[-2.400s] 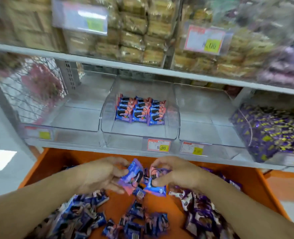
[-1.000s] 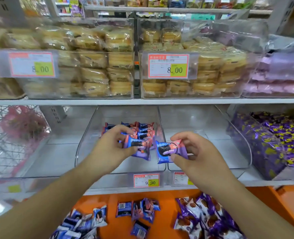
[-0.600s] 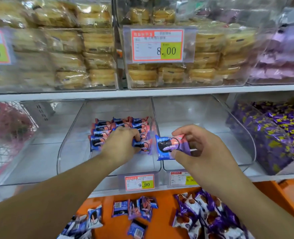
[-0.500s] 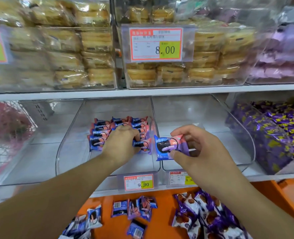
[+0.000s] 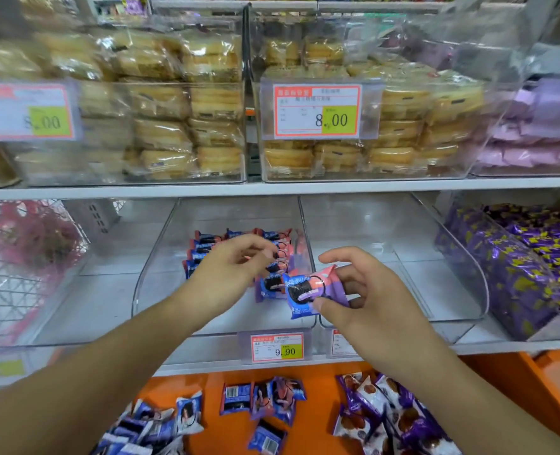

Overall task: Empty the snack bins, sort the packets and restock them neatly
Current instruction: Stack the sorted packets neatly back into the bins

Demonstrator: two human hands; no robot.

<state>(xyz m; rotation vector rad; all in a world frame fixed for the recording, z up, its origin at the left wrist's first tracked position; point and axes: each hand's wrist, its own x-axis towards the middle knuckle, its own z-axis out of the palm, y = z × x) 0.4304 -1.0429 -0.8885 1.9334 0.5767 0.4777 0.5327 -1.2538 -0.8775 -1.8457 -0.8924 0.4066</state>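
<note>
We're facing a shop shelf w/ clear bins. Our right hand (image 5: 370, 290) pinches a blue-pink cookie packet (image 5: 308, 290) btwn thumb and fingers, just in front of the middle bin (image 5: 160, 274), where matching packets sit in rows (image 5: 239, 251). Our left hand (image 5: 229, 270) hovers over those rows, fingers loosely curled, holding nothing we can see. The packet looks light, its glossy wrapper slippery and crinkly, the contents prob. crushable, so we'd grip the sealed ends or edges gently. More packets lie loose on the orange tray (image 5: 331, 382) below.
</note>
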